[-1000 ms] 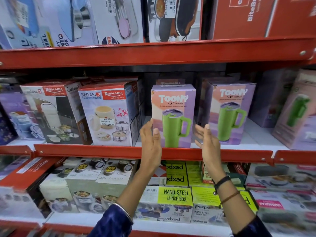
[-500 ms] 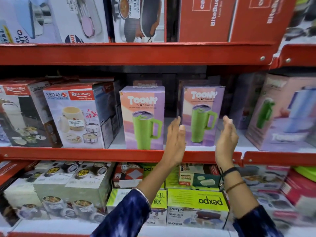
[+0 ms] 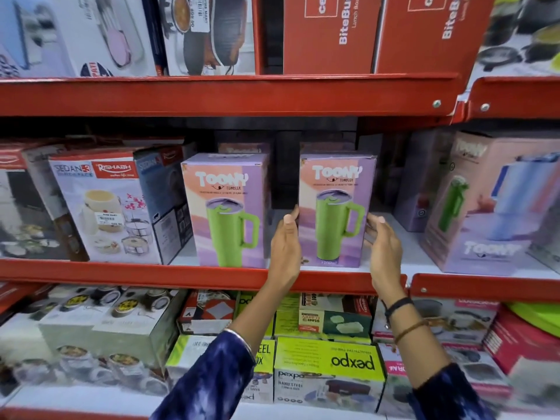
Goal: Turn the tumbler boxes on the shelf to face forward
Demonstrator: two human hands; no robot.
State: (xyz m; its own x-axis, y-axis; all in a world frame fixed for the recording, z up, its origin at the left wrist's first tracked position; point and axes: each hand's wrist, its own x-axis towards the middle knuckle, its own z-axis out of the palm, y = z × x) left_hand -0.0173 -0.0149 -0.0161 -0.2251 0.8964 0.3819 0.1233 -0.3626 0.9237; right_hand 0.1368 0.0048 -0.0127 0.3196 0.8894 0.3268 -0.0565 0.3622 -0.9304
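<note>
Tumbler box [image 3: 336,207] flanked by open left hand [image 3: 285,247] and right hand [image 3: 383,247], fingers touching sides; next, likely squaring it forward.

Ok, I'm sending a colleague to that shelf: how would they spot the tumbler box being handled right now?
Go to the middle red shelf, just left of where two shelf sections join. Two matching purple-and-peach Toony boxes picturing green mugs stand there; take the right-hand Toony box. Unlike the left Toony box, it has the left hand and right hand at its sides.
</note>
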